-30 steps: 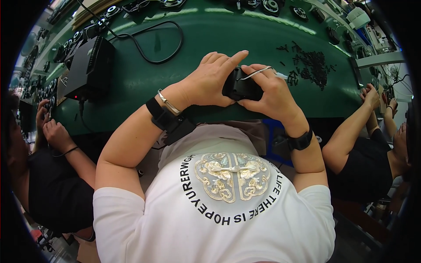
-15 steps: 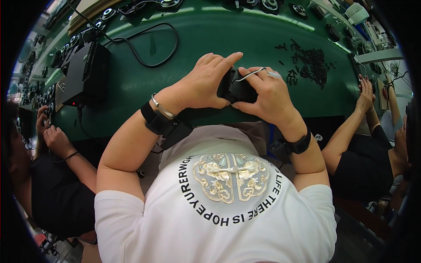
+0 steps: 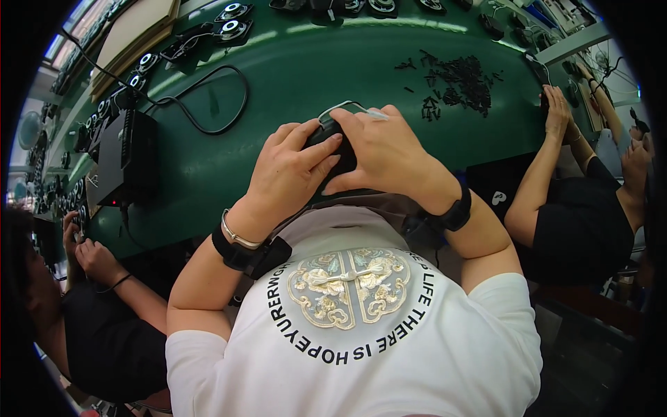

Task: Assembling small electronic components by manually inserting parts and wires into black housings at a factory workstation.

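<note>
Both my hands grip a small black box-like part [image 3: 344, 158] near the front edge of the green table. My left hand [image 3: 286, 167] is wrapped around its left side, with fingers bent over the top. My right hand [image 3: 390, 149] holds it from the right, thumb and fingers on either side. A thin white and dark wire [image 3: 353, 103] arcs from the part across to my right fingers, where a pale end shows. Much of the part is covered by my fingers, so its exact kind is not visible.
A heap of small black strips [image 3: 462, 82] lies at the right on the table [image 3: 278, 69]. On the left stands a black power box [image 3: 130, 156] with a looped black cable [image 3: 244, 97]. Speakers [image 3: 233, 30] line the far edge. Co-workers' hands [image 3: 97, 260] are at both sides.
My hands and the part have shifted left and turned. My left fingers have come down from stretched up to bent over the part. The view has swung somewhat to the right.
</note>
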Available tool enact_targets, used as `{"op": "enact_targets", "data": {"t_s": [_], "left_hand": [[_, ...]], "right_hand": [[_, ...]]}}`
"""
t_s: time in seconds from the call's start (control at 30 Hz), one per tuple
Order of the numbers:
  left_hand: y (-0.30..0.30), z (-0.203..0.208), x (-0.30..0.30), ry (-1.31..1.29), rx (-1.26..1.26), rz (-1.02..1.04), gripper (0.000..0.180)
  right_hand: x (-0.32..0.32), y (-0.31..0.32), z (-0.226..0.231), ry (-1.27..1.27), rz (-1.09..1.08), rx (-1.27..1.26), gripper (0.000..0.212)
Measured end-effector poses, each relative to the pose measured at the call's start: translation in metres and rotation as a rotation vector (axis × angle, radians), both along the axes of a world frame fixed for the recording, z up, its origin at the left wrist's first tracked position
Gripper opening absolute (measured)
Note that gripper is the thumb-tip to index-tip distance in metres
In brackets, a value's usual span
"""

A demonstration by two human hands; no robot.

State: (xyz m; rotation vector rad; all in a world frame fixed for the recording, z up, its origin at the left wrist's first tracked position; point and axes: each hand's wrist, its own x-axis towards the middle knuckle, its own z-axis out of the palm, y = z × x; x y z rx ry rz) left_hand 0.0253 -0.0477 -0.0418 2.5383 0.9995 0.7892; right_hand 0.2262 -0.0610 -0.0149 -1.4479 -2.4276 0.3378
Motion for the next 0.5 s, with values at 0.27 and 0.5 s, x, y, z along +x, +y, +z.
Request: {"op": "enact_targets", "data": {"t_s": [0.27,0.5], "left_hand": [[-0.009,0.013,0.017,0.04,0.042,0.05,0.048],[-0.008,0.013,0.031,0.01,-0.027,0.083,0.049]], "right_hand": [[0.003,0.03,-0.017,0.386,0.041,0.195,0.021],[0.016,0.035,-0.012,0.398,0.144,0.4,0.013]]}}
